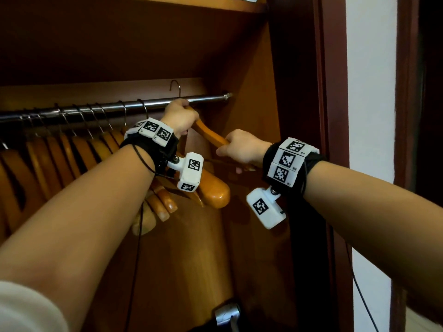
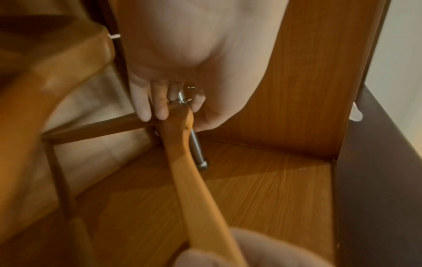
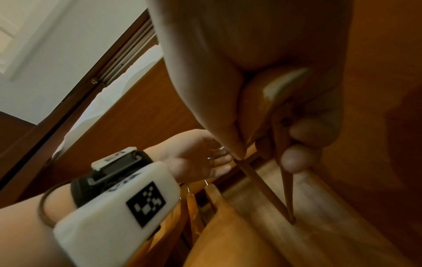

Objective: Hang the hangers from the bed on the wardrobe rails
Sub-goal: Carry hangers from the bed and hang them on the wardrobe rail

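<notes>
A wooden hanger point(image 1: 208, 134) is held up at the right end of the metal wardrobe rail point(image 1: 206, 98). My left hand point(image 1: 178, 118) grips its neck just below the rail, fingers point(image 2: 155, 106) curled round the wood. Its wire hook point(image 1: 175, 85) sticks up above the rail; I cannot tell whether it is over the rail. My right hand point(image 1: 242, 147) grips the hanger's near arm end and crossbar, fingers point(image 3: 303, 130) wrapped round them. The hanger arm point(image 2: 194, 180) runs from the left hand down to the right hand.
Several wooden hangers point(image 1: 72, 152) hang on the rail to the left, their rounded ends point(image 1: 213, 192) below my left wrist. The wardrobe side panel point(image 1: 259, 92) stands close on the right, with a shelf point(image 1: 167, 1) overhead. A dark door frame point(image 1: 335, 116) and a white wall point(image 1: 369, 92) lie further right.
</notes>
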The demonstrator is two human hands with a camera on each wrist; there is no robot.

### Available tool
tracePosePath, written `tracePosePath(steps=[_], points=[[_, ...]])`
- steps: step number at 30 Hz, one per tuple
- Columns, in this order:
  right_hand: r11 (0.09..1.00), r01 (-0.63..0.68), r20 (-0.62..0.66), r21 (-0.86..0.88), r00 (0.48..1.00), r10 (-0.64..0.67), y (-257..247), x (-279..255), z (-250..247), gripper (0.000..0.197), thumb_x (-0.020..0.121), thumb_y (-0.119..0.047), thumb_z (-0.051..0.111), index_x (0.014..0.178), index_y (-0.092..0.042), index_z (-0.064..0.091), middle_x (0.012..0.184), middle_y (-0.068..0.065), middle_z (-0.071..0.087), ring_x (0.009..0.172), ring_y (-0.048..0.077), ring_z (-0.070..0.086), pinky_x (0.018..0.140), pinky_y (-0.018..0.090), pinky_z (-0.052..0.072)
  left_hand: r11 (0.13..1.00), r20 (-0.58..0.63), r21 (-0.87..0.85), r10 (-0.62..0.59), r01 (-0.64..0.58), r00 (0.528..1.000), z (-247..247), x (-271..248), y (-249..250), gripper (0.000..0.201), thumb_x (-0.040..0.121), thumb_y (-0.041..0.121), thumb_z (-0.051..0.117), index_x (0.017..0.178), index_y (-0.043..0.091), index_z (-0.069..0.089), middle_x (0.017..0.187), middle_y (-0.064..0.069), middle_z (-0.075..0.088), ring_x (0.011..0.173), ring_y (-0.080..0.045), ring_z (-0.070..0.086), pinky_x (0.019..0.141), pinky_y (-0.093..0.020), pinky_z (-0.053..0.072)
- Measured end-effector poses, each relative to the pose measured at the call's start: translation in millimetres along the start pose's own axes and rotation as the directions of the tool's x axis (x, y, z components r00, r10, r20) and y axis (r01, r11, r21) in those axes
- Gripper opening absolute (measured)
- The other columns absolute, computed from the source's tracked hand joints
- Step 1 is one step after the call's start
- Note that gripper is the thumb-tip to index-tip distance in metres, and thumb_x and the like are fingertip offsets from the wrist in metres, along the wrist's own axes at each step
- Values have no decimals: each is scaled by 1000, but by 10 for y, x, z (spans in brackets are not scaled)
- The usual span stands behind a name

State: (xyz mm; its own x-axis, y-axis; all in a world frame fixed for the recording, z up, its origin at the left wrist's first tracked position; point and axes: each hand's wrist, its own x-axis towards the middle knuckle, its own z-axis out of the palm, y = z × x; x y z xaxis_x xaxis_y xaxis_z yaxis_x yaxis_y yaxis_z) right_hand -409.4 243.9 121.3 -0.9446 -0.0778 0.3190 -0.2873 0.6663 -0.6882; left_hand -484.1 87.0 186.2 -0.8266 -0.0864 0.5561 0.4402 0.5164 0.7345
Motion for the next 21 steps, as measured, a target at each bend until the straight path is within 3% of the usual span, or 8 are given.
tracePosePath(steps=[2, 8, 12, 16, 19, 21], points=[[1000, 4, 13, 0, 1000, -4, -38, 27, 47, 22, 97, -24, 58, 105, -4, 60, 81, 14, 64, 53, 28, 63, 40, 26, 44, 998, -32, 59, 39, -37, 999, -32, 12, -57, 56, 85, 13, 63, 139, 21, 50, 131, -9, 52, 96, -18, 59, 61, -22, 47], [999, 38, 41, 36, 998, -39, -79, 37, 187, 16, 98, -22, 57, 97, -7, 58, 73, 11, 60, 49, 26, 61, 34, 21, 38, 975, -77, 214, 81, -63, 994, -171, -22, -122, 56, 81, 13, 63, 136, 22, 55, 136, -8, 49, 117, -26, 56, 93, -32, 51], [999, 52, 72, 5, 996, -52, -67, 19, 240, 23, 98, -22, 58, 106, -1, 61, 69, 11, 63, 46, 24, 60, 33, 21, 38, 969, -57, 245, 44, -29, 997, -225, -103, -168, 48, 77, 11, 65, 124, 21, 62, 129, -7, 54, 111, -26, 59, 91, -37, 55], [999, 39, 106, -15, 994, -38, -50, -44, 272, 27, 98, -19, 57, 106, 6, 63, 55, 11, 61, 35, 20, 54, 31, 20, 36, 956, -35, 291, 36, -25, 999, -241, -199, -205, 21, 80, 14, 67, 98, 24, 66, 110, 1, 63, 106, -22, 60, 94, -38, 54], [999, 34, 102, 15, 994, -35, -45, -80, 286, 27, 97, -18, 59, 106, 7, 63, 52, 10, 60, 33, 19, 53, 32, 21, 36, 950, -22, 310, 30, -21, 999, -253, -243, -243, 31, 85, 12, 64, 115, 22, 68, 121, 3, 62, 118, -20, 55, 103, -37, 48], [999, 52, 87, -9, 995, -51, -50, -103, 287, 27, 96, -25, 62, 103, 1, 65, 56, 8, 63, 37, 18, 56, 35, 22, 40, 949, 4, 313, 36, -35, 999, -274, -303, -244, 37, 86, 11, 63, 121, 21, 67, 127, 3, 62, 123, -20, 53, 105, -37, 47]])
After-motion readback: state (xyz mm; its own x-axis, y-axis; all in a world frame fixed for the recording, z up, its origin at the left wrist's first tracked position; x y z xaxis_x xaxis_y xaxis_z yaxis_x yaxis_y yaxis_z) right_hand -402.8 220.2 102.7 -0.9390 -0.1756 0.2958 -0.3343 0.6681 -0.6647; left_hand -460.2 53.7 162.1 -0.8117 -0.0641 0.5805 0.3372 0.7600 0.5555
